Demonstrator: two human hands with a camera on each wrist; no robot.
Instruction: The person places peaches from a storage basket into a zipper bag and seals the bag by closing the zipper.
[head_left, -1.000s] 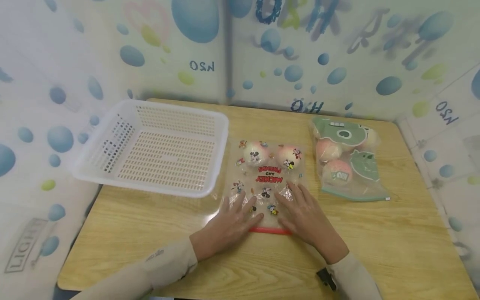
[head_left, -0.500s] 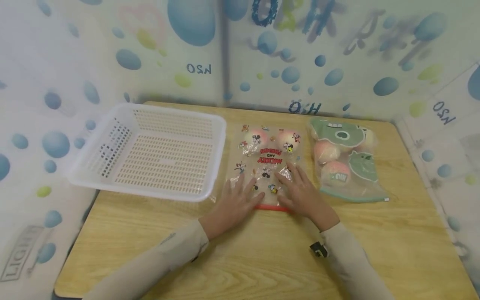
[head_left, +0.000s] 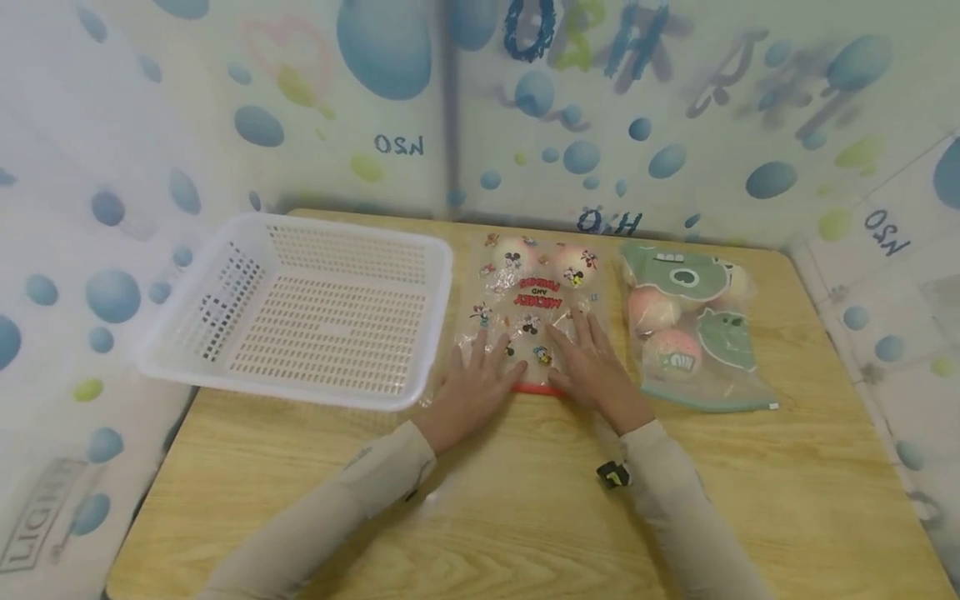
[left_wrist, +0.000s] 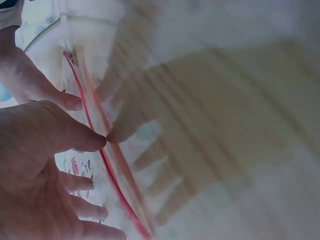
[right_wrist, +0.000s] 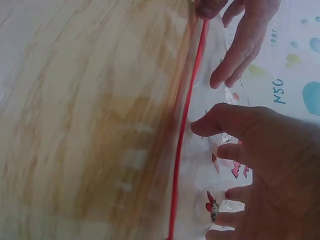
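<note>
A clear zip bag (head_left: 491,296) with cartoon mouse print and a red zip edge (head_left: 536,388) lies flat on the table. Two round pink-and-white things, perhaps peaches, show through its far end. My left hand (head_left: 472,390) rests on its near left part with fingers spread and straight. On the near right part lies my right hand (head_left: 598,371), also with extended fingers. In the left wrist view, the thumb (left_wrist: 87,137) touches the red zip. The right wrist view has the right thumb (right_wrist: 207,125) just inside that zip.
A white perforated plastic basket (head_left: 337,329) stands left of the bag, near my left hand. To the right lies a green-printed zip bag (head_left: 693,392) holding several similar pink round things. A printed wall (head_left: 510,125) borders the wooden table (head_left: 517,500) at the back.
Both hands have slid the mouse-print bag away from me, toward the back wall. Their spread fingers stay on it. The basket and the green-printed bag keep their places.
</note>
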